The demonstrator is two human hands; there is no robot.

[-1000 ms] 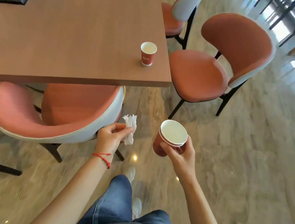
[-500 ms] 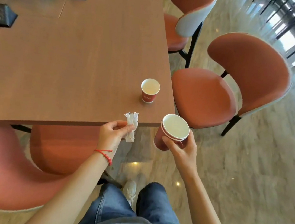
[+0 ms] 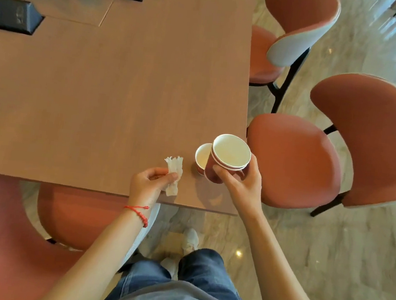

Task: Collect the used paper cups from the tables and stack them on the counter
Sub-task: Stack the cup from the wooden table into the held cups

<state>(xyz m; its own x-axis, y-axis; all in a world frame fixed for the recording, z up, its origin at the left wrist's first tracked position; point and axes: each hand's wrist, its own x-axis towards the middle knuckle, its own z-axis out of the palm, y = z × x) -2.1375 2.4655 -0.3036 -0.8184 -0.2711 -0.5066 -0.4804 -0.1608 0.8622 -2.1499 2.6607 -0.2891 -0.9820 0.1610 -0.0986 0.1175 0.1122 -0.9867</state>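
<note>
Now that we have closed on the tabletop, our right hand grips the nested cups just beside the lone cup. Left hand pinches a crumpled napkin. Pickup looks next.

Single cup stands on the table near its right front corner; nested cups in the right hand overlap its right side (contact unclear). Left hand with crumpled napkin sits left of both. Two chairs stand right of the table.
</note>
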